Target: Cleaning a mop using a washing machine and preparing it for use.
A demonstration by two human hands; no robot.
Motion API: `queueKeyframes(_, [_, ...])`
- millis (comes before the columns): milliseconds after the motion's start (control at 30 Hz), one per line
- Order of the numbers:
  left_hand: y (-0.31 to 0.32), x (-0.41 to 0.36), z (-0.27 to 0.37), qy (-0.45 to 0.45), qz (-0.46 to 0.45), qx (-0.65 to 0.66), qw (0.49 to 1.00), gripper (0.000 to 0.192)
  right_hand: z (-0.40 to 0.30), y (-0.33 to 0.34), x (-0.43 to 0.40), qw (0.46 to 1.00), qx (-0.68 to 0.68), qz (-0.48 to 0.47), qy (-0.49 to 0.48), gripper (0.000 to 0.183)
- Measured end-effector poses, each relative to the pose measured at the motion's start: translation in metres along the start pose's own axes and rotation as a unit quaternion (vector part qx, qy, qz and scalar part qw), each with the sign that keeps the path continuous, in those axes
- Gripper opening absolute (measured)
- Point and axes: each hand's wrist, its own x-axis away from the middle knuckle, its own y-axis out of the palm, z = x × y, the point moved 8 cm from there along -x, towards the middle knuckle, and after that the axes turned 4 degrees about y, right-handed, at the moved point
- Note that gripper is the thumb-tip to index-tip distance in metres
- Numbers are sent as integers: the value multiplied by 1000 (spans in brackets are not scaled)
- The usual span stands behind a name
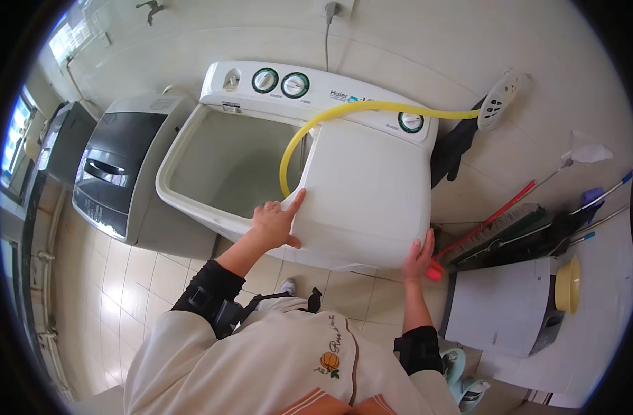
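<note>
A white Haier twin-tub washing machine (368, 181) stands before me, its left wash tub (228, 161) uncovered and its right side covered by a white lid. My left hand (276, 223) rests on the front rim between tub and lid, thumb and index finger spread. At the lid's front right corner, my right hand (418, 259) touches the edge with its fingers. A yellow hose (368, 106) arches over the lid, one end dropping into the tub, the other reaching a white perforated plastic piece (498, 101) on the wall. Three control dials (295, 84) sit on the back panel.
Left of the machine stands a grey top-loading washer (124, 155). Brooms and mops with a red handle (498, 212) lean at the right. Below them are another white appliance (498, 306) and a yellow basin (568, 284). A dark cloth (454, 150) hangs behind the machine's right side.
</note>
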Motion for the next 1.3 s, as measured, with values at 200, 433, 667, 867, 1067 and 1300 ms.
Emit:
queueKeyframes(200, [-2, 0, 2, -1, 5, -16, 1000, 121, 1, -1, 0, 1000, -10, 4, 4, 49])
queueKeyframes(433, [-2, 1, 3, -7, -1, -21, 1000, 120, -3, -2, 0, 1000, -18, 6, -4, 49])
queueKeyframes(667, [-1, -1, 1, -12, -14, -22, 1000, 121, -6, -1, 0, 1000, -16, 0, 6, 49])
queueKeyframes(867, [-1, -2, 2, -12, -12, -30, 999, 121, -3, -1, 0, 1000, -7, 3, 5, 50])
queueKeyframes(1067, [-3, 0, 6, -3, 26, -24, 999, 119, 1, -2, -1, 1000, -6, 2, -3, 50])
queueKeyframes(1300, [2, 3, -4, -13, -10, -22, 1000, 120, -6, 3, 3, 1000, -10, -7, 1, 50])
